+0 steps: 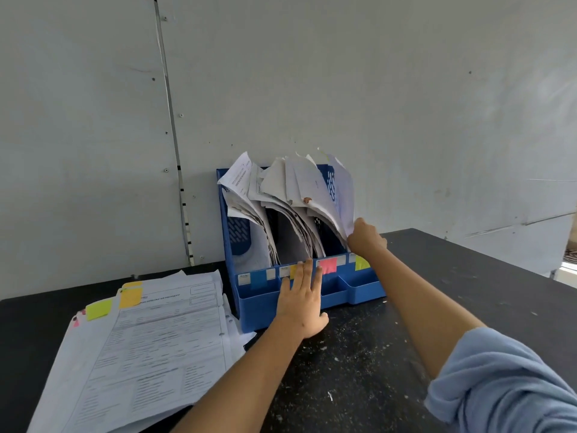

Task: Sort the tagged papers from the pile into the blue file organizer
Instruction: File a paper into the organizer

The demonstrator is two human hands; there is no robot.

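Fingers of the left hand lie straight and together, flat against the front of the organizer, tips reaching the lip above the small front trays; they grip nothing. Right hand is curled, pinching the lower edge of the sheets in the rightmost slot, at the organizer's right wall.

Organizer stands upright at the tabletop's far edge, back against the wall, open slots facing the person. It is blue plastic, with perforated dividers and a low row of front trays. Coloured tags mark the slots: blue, pink, yellow-green; a yellow one is partly covered by the left hand. Filed papers stand on end, long axis vertical, tops bowed and fanned, edges creased.

Pile lies flat at the tabletop's near left, just left of the organizer, long axis running from the near-left corner toward the far edge. Printed forms, slightly splayed, carry yellow, green and pink tags along their far edges. The pile's near corner runs out of view.

Tabletop is black, scuffed and flecked with white. Bare surface lies right of the organizer to the right edge, and between the two forearms. A light-blue sleeve is pushed up the right arm.
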